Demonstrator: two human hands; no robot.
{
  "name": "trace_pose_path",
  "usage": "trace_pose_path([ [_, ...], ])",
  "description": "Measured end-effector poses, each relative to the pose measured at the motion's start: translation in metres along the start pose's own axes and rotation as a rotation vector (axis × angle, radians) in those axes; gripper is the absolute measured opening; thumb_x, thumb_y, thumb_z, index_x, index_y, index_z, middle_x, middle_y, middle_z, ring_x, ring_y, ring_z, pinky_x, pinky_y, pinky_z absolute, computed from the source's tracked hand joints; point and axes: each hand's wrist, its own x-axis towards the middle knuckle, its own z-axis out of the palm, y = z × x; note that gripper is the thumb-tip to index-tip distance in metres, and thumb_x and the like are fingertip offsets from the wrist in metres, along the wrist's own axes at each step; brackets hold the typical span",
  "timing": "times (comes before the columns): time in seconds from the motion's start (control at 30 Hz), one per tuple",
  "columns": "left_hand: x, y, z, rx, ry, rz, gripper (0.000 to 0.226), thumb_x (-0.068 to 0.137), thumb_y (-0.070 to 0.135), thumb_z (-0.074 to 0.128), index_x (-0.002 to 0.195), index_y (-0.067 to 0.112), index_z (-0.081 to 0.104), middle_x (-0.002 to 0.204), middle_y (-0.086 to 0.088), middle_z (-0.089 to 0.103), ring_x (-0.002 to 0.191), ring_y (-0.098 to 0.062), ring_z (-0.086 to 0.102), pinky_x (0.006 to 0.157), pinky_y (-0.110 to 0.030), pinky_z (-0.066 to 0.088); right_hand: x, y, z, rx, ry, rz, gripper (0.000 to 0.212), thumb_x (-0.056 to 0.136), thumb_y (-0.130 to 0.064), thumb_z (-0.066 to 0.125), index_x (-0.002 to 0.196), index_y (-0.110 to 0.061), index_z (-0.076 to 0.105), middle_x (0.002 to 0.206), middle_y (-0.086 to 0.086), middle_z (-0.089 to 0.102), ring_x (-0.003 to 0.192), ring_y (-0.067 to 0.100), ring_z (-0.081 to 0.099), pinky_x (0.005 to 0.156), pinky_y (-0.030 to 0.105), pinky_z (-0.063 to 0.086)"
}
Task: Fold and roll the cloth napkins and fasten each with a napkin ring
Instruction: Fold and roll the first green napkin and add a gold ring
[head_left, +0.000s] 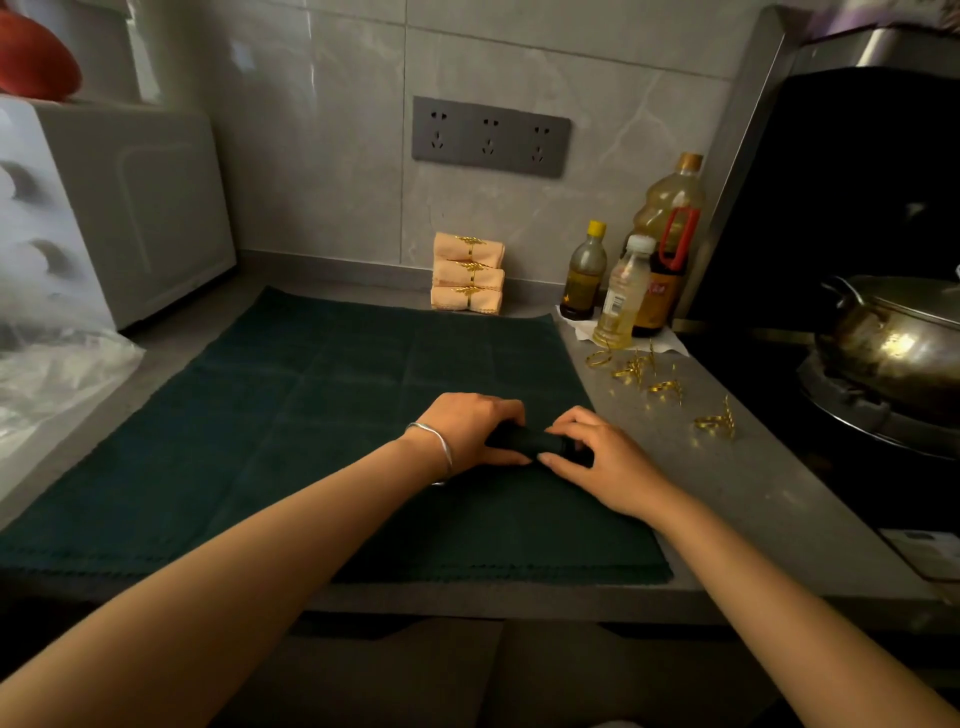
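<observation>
Fingers of the left hand (470, 428) and right hand (602, 460) curl round the dark rolled napkin (530, 441), which lies on the right part of the green cloth (311, 415) spread over the grey counter (727, 483); loose gold rings (667, 387) lie right of the cloth, three ringed peach napkins (467, 273) behind it.

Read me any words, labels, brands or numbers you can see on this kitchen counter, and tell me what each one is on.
No text here can be read.
Clear plastic bottle: small white label, print too small to read.
Dark bottle: orange-red label, marks too blurred to read.
White packet at the right edge: faint print, unreadable.
</observation>
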Motion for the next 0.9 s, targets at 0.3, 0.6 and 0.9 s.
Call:
trace_pose_path([
  [0.3, 0.032, 0.025, -0.009, 0.003, 0.092, 0.053, 0.042, 0.090, 0.046, 0.054, 0.126, 0.026, 0.053, 0.123, 0.004, 0.058, 0.109, -0.014, 0.056, 0.087, -0.027, 0.045, -0.017, 0.038, -0.017, 0.149, 0.423, 0.213, 0.031, 0.090, -0.029, 0.059, 0.120, -0.025, 0.056, 0.111, -0.009, 0.047, 0.100, 0.005, 0.049, 0.078, 0.009, 0.036],
  [0.6, 0.066, 0.062, 0.007, -0.063, 0.140, 0.038, 0.039, 0.089, 0.044, 0.055, 0.123, 0.025, 0.057, 0.116, 0.001, 0.062, 0.103, -0.016, 0.058, 0.086, -0.029, 0.048, -0.024, 0.114, -0.050, 0.122, 0.514, 0.745, 0.084, 0.081, -0.032, 0.071, 0.147, -0.008, 0.025, 0.149, 0.015, 0.034, 0.135, 0.033, 0.035, 0.106, 0.046, 0.036],
  [0.9, 0.070, 0.046, 0.013, -0.130, 0.132, -0.045, 0.037, 0.087, 0.043, 0.059, 0.120, 0.026, 0.059, 0.114, 0.002, 0.064, 0.100, -0.015, 0.059, 0.085, -0.028, 0.049, -0.018, 0.123, -0.051, 0.080, 0.512, 0.777, 0.055, 0.084, -0.026, 0.069, 0.133, -0.009, 0.048, 0.128, 0.013, 0.057, 0.115, 0.033, 0.054, 0.091, 0.039, 0.046],
])
